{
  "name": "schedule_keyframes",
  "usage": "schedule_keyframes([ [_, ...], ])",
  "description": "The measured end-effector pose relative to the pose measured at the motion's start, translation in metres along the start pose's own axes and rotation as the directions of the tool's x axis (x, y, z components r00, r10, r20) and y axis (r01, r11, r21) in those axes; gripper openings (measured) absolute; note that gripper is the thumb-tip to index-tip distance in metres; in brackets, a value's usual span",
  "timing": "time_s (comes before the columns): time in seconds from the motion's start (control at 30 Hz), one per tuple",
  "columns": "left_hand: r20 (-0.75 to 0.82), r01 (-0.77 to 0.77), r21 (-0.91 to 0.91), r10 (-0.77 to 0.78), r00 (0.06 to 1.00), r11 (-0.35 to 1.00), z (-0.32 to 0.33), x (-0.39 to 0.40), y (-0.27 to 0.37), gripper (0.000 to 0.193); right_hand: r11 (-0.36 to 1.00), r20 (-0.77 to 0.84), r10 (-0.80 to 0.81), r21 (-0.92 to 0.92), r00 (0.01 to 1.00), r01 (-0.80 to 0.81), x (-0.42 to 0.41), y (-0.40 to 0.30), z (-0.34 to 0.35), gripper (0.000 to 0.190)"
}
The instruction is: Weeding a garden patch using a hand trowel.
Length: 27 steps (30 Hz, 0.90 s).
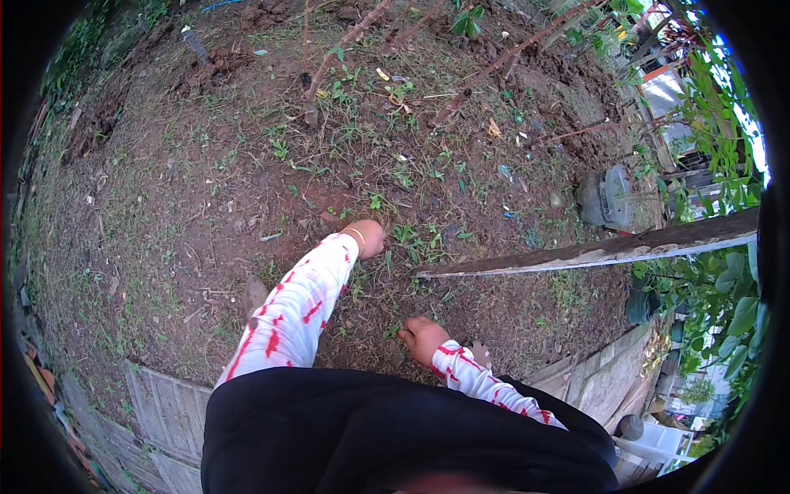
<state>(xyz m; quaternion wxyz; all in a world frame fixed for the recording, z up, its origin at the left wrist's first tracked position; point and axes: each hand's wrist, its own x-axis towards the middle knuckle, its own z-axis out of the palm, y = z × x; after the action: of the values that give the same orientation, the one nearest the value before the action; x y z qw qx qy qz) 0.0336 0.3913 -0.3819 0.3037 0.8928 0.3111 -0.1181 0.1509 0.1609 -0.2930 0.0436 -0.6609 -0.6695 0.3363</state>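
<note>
My left hand (368,238), with a thin bracelet at the wrist, reaches down to the weedy soil. Its fingers are bent and mostly hidden beneath it, so what they hold does not show. Just right of it grows a tuft of green weeds (407,238). Closer to my body, my right hand (426,341) hangs low over the ground with curled fingers. A small green leaf (391,332) shows beside its fingertips; whether it is gripped is unclear. Both sleeves are white with red marks.
A weathered wooden post (586,252) slants in from the right, its end near my hands. Beyond it sits a translucent plastic container (603,196). Bare woody stems (345,46) rise ahead. Grey boards (166,401) lie behind on the left, with wooden planks (608,376) behind on the right.
</note>
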Motion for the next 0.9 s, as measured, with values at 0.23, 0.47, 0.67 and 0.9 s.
schedule_keyframes([
  [0.23,-0.053,0.022,0.011,-0.022,0.998,1.000,-0.006,-0.089,-0.044,0.023,0.999,0.015,0.028,-0.022,1.000,-0.027,-0.002,0.000,-0.018,0.018],
  [0.47,-0.325,0.308,-0.072,-0.314,0.892,0.949,-0.038,-0.175,-0.090,0.027,0.988,0.137,-0.090,-0.112,0.986,0.105,-0.011,-0.015,-0.079,0.054],
  [0.67,-0.418,0.537,-0.213,-0.573,0.705,0.816,-0.050,-0.189,-0.104,0.022,0.970,0.064,-0.049,-0.235,0.997,0.063,-0.052,-0.039,-0.132,0.050],
  [0.9,-0.426,0.640,-0.274,-0.688,0.588,0.717,-0.038,-0.212,-0.130,0.022,0.924,-0.115,0.119,-0.352,0.986,-0.152,-0.135,-0.050,-0.180,0.043],
])
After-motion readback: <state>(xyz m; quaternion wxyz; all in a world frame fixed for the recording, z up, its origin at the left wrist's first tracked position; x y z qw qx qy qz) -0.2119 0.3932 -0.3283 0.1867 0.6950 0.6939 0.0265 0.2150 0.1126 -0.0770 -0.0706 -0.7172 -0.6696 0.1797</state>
